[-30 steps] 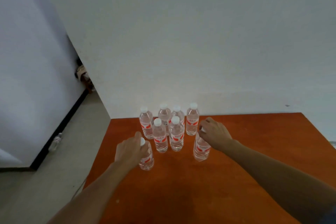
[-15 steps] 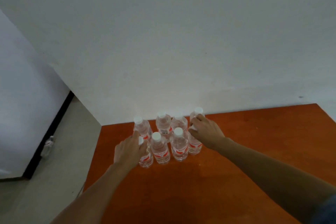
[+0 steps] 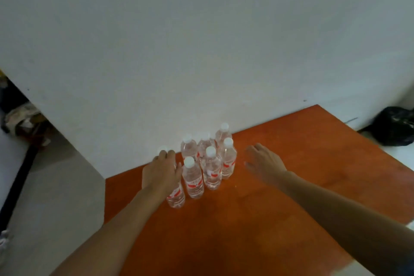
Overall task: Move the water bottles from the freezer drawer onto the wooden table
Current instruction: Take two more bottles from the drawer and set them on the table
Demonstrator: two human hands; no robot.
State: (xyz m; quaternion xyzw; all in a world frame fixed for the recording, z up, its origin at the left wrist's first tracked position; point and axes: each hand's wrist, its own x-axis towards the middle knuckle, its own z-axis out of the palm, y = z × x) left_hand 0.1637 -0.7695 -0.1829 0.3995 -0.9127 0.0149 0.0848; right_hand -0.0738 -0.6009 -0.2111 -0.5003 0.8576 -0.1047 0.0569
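Note:
Several clear water bottles (image 3: 211, 169) with white caps and red labels stand upright in a tight cluster on the orange-brown wooden table (image 3: 257, 219), near its far edge by the wall. My left hand (image 3: 162, 172) lies over the top of the front-left bottle (image 3: 176, 197), thumb and fingers closed around its neck, hiding its cap. Just past my fingertips shows the cap of another bottle (image 3: 162, 149). My right hand (image 3: 264, 164) hovers to the right of the cluster, fingers spread, touching no bottle. No freezer drawer is in view.
A white wall (image 3: 201, 51) rises right behind the table. A black bag (image 3: 394, 127) lies on the floor at far right. Grey floor (image 3: 56, 197) and clutter (image 3: 20, 119) are at left, past the table's left edge.
My right hand has let go of the right-hand bottle and drawn away to the right. The left hand stays on the front-left bottle. The view has swung and tilted.

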